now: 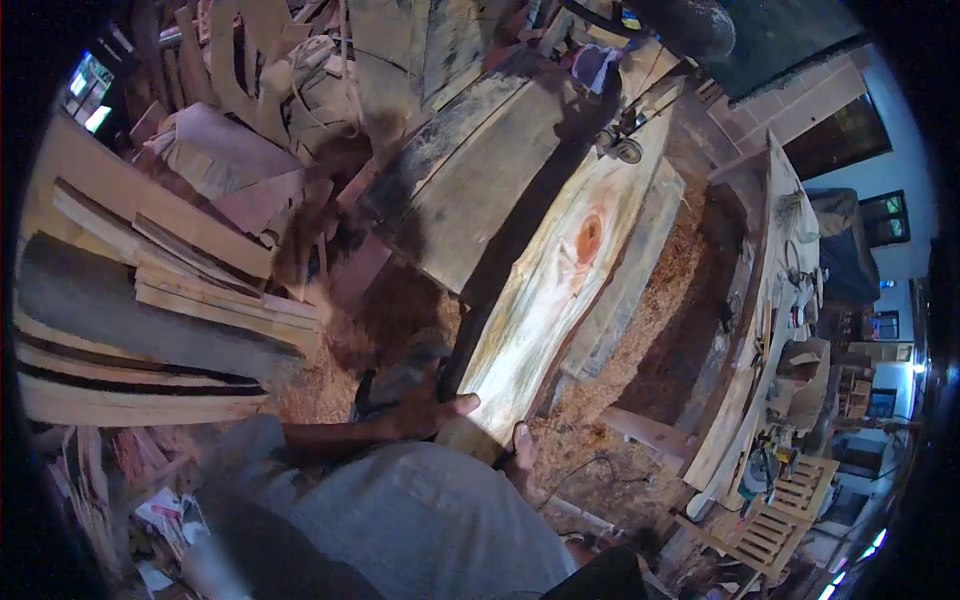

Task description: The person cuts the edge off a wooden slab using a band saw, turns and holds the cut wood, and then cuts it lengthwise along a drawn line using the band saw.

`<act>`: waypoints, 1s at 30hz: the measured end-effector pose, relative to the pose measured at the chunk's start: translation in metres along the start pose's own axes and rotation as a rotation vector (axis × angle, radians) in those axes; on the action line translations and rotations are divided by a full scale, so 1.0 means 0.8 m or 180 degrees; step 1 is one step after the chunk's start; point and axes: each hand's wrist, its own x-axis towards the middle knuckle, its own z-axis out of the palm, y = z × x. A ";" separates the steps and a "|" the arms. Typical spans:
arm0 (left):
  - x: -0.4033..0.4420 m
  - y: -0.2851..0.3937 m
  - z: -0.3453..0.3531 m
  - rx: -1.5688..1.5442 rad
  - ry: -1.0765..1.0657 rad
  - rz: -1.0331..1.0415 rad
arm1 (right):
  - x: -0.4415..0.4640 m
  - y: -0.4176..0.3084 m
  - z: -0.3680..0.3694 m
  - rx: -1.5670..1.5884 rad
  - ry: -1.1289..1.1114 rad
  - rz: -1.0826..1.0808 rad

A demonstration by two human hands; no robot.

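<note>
A long, pale wooden plank [545,290] with a reddish knot runs from my waist up toward a machine with a small wheel [625,150]. My left hand [435,412] holds the left side of the plank's near end, its thumb on the top face and its other fingers hidden. At the right side of the same end, my right hand [523,452] grips the edge, with the thumb showing on top. The near end lies close against my grey shirt.
Wide dark-edged slabs [480,190] lie left of the plank. Stacked boards [150,310] fill the far left. Sawdust [640,330] covers the ground at right, beside a long bench [745,380] with tools. A slatted wooden piece [770,525] is at lower right.
</note>
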 end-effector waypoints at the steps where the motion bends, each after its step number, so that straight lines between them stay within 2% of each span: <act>1: 0.002 -0.016 0.000 -0.0105 -0.0046 0.0049 | -0.011 -0.017 0.019 -0.0045 0.0020 -0.0029; 4: -0.001 -0.015 0.002 -0.0288 -0.0041 -0.0016 | -0.027 -0.047 0.054 -0.0209 0.0161 0.0036; 9: -0.004 0.004 0.007 -0.0461 0.0052 -0.0134 | -0.009 -0.023 0.019 -0.0364 0.0032 -0.0003; 14: -0.001 0.009 0.008 -0.0361 0.0099 0.0050 | -0.010 -0.022 0.019 -0.0457 0.0118 0.0076; 18: -0.001 0.045 0.008 -0.0258 0.0014 0.0243 | -0.006 -0.017 0.022 -0.0325 0.0121 0.0021; 24: 0.000 0.019 0.013 -0.0737 0.0133 0.0175 | -0.002 -0.012 0.016 -0.0207 0.0085 0.0111; 26: 0.000 0.032 0.012 -0.0819 -0.0071 0.0171 | 0.002 -0.003 0.005 -0.0218 0.0118 0.0122; 30: 0.002 -0.029 0.006 -0.0433 0.0088 0.0028 | 0.017 0.013 -0.016 -0.0443 -0.0051 -0.0025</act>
